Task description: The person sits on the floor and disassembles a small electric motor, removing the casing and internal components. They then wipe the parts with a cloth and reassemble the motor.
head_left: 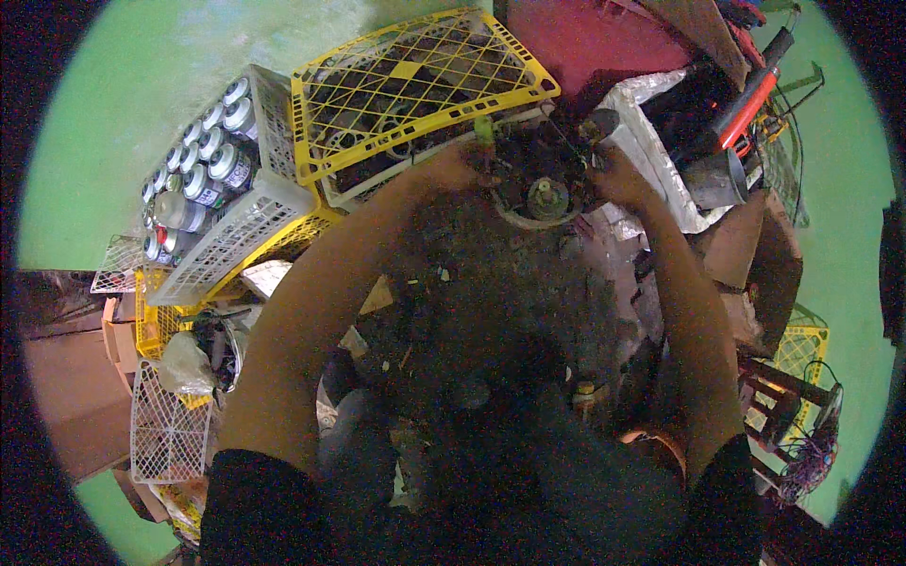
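Both arms reach forward over a dark, cluttered floor to a round, dark machine part with a pale curved rim and a light metal hub in its middle. My left hand is closed on the left side of the part. A small yellow-green piece stands up beside those fingers. On the opposite side, my right hand is closed on the part's right edge. A dark cup-shaped thing lies just beyond it. Shadow and grain hide most fingertips and the part's exact kind.
A yellow lattice crate holding metal parts stands ahead. Spray cans fill a crate to its left. A white foam box with dark items sits right, near a red-and-black tool. Cardboard and tangled wires lie further right.
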Tool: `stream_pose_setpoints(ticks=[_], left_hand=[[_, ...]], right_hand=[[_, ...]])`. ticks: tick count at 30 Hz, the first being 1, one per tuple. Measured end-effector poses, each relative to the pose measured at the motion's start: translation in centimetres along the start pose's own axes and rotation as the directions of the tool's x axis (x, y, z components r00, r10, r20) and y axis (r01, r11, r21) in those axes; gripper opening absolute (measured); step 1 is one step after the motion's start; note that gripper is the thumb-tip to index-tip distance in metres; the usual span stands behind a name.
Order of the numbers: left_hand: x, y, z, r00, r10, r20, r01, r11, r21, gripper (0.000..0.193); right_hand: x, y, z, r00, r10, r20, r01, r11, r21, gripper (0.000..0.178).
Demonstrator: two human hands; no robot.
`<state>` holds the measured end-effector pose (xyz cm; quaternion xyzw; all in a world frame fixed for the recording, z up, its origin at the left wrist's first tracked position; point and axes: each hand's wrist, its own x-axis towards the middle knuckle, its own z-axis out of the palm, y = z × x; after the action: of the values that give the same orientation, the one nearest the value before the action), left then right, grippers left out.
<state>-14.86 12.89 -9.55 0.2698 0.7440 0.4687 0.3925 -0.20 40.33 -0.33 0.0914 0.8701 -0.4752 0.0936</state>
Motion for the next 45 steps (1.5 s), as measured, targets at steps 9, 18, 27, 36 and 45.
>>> stream_pose_setpoints(ticks=[9,18,27,36,45], left_hand=[[-6.2,2.1,3.9,0.984,-0.095,-0.153,0.085,0.994,-0.07,0.076],[-12.3,-6.0,6.3,0.966,0.06,-0.25,0.147,0.669,0.729,0.067],[-14.6,-7.3,7.6,0.979,-0.108,-0.174,0.205,0.564,0.8,0.067],[-14.1,-12.7,9.2,0.999,-0.052,0.005,0.034,0.716,0.698,0.042],[-15.5,-7.6,10.0,0.997,0.069,0.033,-0.076,0.842,0.535,0.047]], right_hand=[[-4.2,8.9,2.7,0.895,-0.123,-0.428,0.103,0.992,-0.069,0.059],[-9.4,13.2,10.2,0.933,-0.244,-0.263,0.063,0.832,-0.551,0.06],[-11.2,14.4,15.9,0.993,0.037,0.11,0.049,0.726,-0.686,0.048],[-14.4,7.2,16.4,0.979,0.021,0.202,0.119,0.746,-0.655,0.051],[-14.0,9.6,19.3,0.975,-0.03,0.219,0.171,0.73,-0.662,0.046]])
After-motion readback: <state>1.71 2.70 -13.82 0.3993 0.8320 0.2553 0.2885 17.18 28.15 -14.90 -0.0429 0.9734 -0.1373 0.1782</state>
